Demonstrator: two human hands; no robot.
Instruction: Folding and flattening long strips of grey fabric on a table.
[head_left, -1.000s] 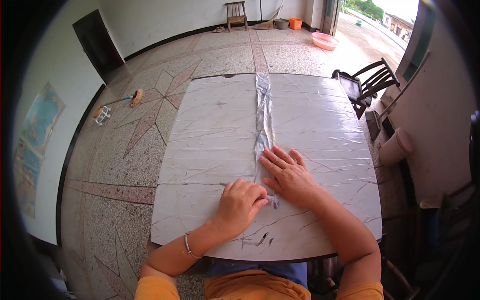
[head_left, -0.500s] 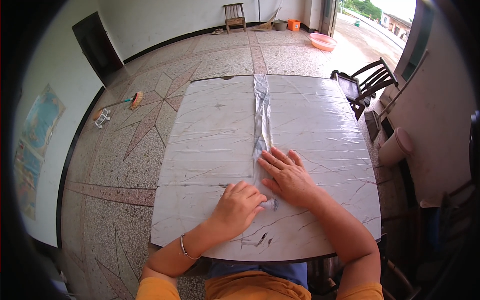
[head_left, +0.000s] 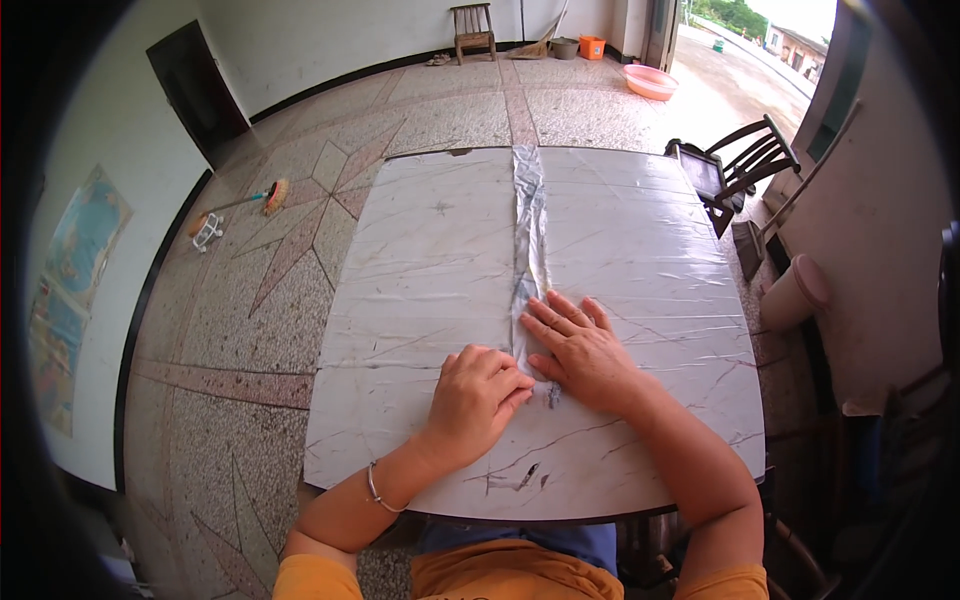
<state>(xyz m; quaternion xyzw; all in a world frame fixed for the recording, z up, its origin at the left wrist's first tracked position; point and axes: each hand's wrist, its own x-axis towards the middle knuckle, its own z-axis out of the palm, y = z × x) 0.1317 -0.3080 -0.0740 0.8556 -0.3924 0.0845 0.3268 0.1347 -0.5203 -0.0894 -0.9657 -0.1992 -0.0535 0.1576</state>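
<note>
A long, narrow, crinkled strip (head_left: 530,215), whitish with grey-blue patches and a slight sheen, runs from the table's far edge down its middle to my hands. I cannot tell whether it is cloth or plastic. My left hand (head_left: 478,395) is closed, thumb against bent fingers, at the near end of the strip, with the pinched part mostly hidden. To its right, my right hand (head_left: 580,355) lies flat with fingers outstretched, its fingertips on the strip and its palm on the tabletop. A small bluish patch (head_left: 553,396) shows between the two hands.
The table (head_left: 410,240) has a pale, marbled, wrinkled covering with dark marks near its front edge. Dark wooden chairs (head_left: 735,170) and a lidded pink bin (head_left: 795,293) stand to the right. Beyond are a pink basin (head_left: 650,83) and an orange bucket (head_left: 592,47). A broom (head_left: 274,197) lies at left.
My left hand has moved slightly forward, away from me, and closer to the right hand. My right hand stays flat on the strip, almost unmoved.
</note>
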